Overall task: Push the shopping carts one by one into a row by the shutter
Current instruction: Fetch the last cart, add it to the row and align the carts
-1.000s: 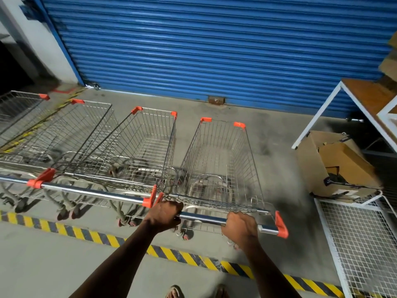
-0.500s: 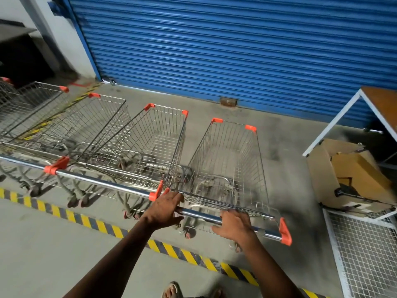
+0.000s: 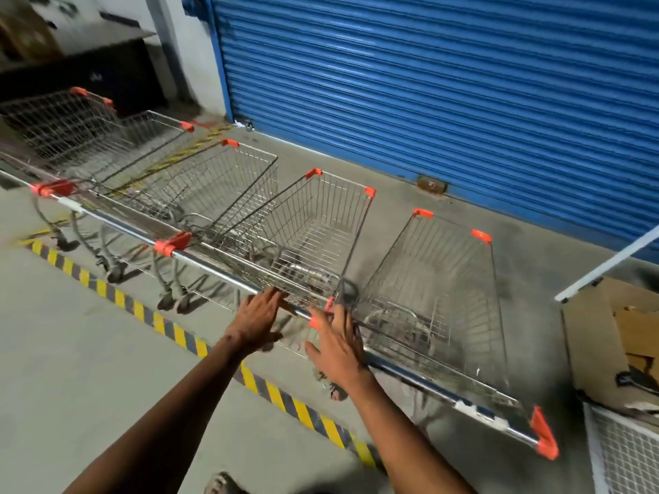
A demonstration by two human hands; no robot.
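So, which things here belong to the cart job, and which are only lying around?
Belong to the job:
- rightmost cart
- carts already in row
- blue shutter
- left hand, right hand

Lying around:
- cardboard box
- white frame
- wire panel

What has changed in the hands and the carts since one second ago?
Both hands let go of the rightmost cart's handle. The left hand moved to the neighbouring cart's handle; the right hand lies open at the handle's left end. The carts stay in their row.

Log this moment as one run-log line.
left hand: open on neighbouring cart's handle | right hand: open on rightmost cart | carts side by side facing blue shutter
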